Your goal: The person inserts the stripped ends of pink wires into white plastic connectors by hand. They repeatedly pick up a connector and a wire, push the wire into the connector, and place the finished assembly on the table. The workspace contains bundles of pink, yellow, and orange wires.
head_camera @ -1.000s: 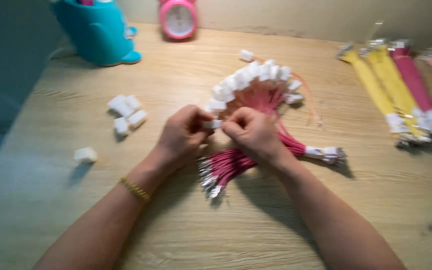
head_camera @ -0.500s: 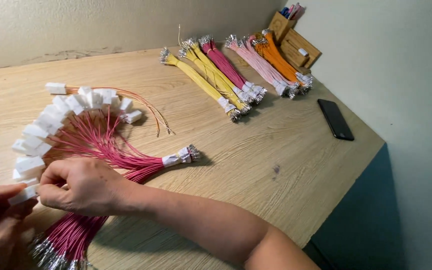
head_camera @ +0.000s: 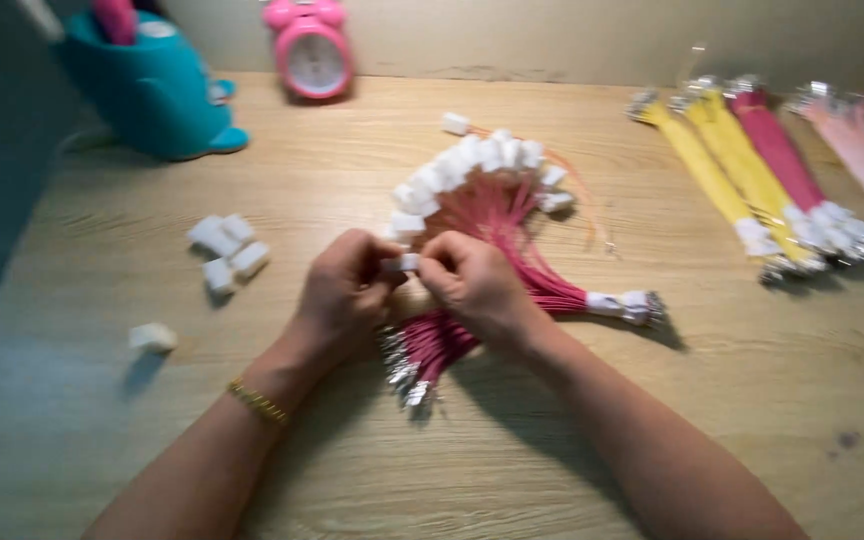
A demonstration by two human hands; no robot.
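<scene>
Now wooden table (head_camera: pixel 652 430) under both hands. Fan of pink wires (head_camera: pixel 497 215) w/ white plugs lies just beyond and beneath the hands. Left hand (head_camera: pixel 342 295) and right hand (head_camera: pixel 477 290) closed, fingertips pinching one small white connector (head_camera: pixel 404 263) btwn them. Loose white connectors (head_camera: pixel 224 250) left of left hand.

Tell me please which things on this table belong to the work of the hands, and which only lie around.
In the work:
- left hand and right hand, pinching a small white connector
- pink wire bundle under them
- loose white connectors

Lying about:
- pink alarm clock
- teal holder
- yellow wire bundles
- wooden table
</scene>
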